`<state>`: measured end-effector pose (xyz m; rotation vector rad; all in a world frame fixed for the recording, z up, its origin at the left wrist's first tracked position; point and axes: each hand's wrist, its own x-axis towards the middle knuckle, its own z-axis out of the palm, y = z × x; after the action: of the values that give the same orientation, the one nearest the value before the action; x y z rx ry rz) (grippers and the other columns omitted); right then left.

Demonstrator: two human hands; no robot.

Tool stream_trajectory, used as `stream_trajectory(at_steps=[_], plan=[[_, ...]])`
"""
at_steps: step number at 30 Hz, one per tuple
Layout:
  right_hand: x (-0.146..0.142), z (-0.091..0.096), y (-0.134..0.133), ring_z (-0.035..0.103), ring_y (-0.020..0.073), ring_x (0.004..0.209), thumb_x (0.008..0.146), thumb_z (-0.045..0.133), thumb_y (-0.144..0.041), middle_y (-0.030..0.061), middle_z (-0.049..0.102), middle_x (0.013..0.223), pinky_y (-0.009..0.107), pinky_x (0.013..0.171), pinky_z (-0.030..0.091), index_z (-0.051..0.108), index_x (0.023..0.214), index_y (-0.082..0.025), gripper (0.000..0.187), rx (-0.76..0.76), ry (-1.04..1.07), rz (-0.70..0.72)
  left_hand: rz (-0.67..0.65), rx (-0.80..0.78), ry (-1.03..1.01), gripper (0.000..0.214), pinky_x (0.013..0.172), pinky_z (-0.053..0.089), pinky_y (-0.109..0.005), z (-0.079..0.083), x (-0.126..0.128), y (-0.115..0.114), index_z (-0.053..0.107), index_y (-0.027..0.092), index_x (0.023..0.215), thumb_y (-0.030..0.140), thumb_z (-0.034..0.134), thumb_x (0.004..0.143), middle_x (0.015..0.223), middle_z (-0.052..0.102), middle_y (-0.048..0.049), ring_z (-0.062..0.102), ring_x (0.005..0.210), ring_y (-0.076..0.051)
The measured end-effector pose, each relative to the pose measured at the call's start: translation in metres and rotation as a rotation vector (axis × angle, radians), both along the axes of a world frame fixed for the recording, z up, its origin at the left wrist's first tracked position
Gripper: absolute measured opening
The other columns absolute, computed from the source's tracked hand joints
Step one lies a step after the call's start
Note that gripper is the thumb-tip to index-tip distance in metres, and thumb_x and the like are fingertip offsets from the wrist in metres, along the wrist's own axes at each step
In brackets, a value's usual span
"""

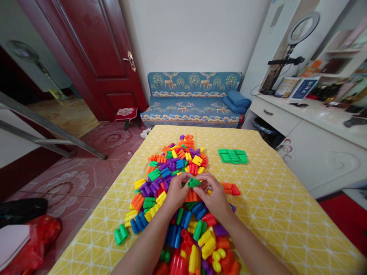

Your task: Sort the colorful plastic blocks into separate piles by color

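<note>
As you face forward, a pale wall (195, 38) fills twelve o'clock, with a blue patterned sofa (190, 101) set before it, a dark red door (88, 42) at eleven and a white desk (323, 126) at two. Nearer, your table (275, 198) wears a yellow cloth (258, 229) ruled with white lines; it lies flat, and its surface should keep small parts from skidding. Across it, a heap of coloured plastic blocks (172, 167) runs from twelve o'clock down to six, pieces lying at all angles. At two o'clock from the heap's middle, apart from it, sits a neat raft of green blocks (233, 156).

Your left hand (178, 189) and right hand (212, 193) meet over the heap, fingertips closed in a narrow pinch from both sides on one green block (194, 182). The round mouths of its tubes point roughly to eight o'clock. It looks like hollow moulded plastic, so expect it light, stiff and hard to break, though its smooth, curved walls may slip under a loose touch. Take it by the long sides between thumb and forefinger, leaving the open ends free; a gentle squeeze should be plenty.
</note>
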<state>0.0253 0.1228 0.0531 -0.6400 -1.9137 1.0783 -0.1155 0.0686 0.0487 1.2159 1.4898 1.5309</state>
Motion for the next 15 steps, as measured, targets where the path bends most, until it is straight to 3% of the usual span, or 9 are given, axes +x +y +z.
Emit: stream_trajectory(at_steps=[3, 6, 9, 12, 15], plan=[[0.004, -0.004, 0.004, 0.061, 0.0166, 0.073, 0.078, 0.065, -0.026, 0.0024, 0.066, 0.085, 0.028, 0.06, 0.05, 0.063, 0.089, -0.023, 0.012, -0.034, -0.056, -0.014, 0.095, -0.032, 0.213, 0.017, 0.071, 0.048, -0.026, 0.002, -0.002, -0.002, 0.071, 0.018, 0.087, 0.028, 0.057, 0.085, 0.08, 0.072, -0.0041, 0.065, 0.075, -0.018], [0.013, -0.008, 0.034, 0.06, 0.0156, 0.068, 0.077, 0.065, -0.031, 0.0017, 0.066, 0.078, 0.026, 0.057, 0.049, 0.064, 0.087, -0.022, 0.014, -0.027, -0.092, -0.086, 0.194, -0.051, 0.425, 0.017, 0.077, 0.049, -0.029, 0.003, -0.005, -0.003, 0.072, 0.021, 0.089, 0.026, 0.056, 0.086, 0.084, 0.073, -0.0036, 0.066, 0.081, -0.019], [0.029, -0.012, 0.095, 0.062, 0.0177, 0.07, 0.074, 0.065, -0.038, 0.0047, 0.07, 0.081, 0.03, 0.063, 0.051, 0.066, 0.088, -0.02, 0.022, 0.018, -0.099, -0.271, 0.216, -0.04, 0.533, 0.015, 0.082, 0.048, -0.031, 0.001, -0.007, -0.003, 0.072, 0.021, 0.088, 0.022, 0.058, 0.085, 0.09, 0.074, -0.004, 0.065, 0.089, -0.02], [0.046, -0.015, 0.166, 0.064, 0.0192, 0.068, 0.072, 0.064, -0.037, 0.0073, 0.072, 0.081, 0.033, 0.065, 0.052, 0.068, 0.087, -0.017, 0.025, 0.066, -0.248, -0.487, 0.19, -0.062, 0.549, 0.015, 0.079, 0.049, -0.031, -0.003, -0.008, -0.002, 0.072, 0.02, 0.089, 0.02, 0.058, 0.083, 0.089, 0.074, -0.004, 0.065, 0.085, -0.02], [0.053, -0.017, 0.216, 0.065, 0.022, 0.069, 0.069, 0.065, -0.032, 0.0088, 0.072, 0.078, 0.036, 0.066, 0.051, 0.07, 0.081, -0.017, 0.019, 0.085, -0.325, -0.557, 0.144, -0.079, 0.553, 0.016, 0.075, 0.049, -0.03, -0.007, -0.008, -0.002, 0.072, 0.021, 0.09, 0.02, 0.057, 0.084, 0.089, 0.074, -0.0033, 0.065, 0.082, -0.019]])
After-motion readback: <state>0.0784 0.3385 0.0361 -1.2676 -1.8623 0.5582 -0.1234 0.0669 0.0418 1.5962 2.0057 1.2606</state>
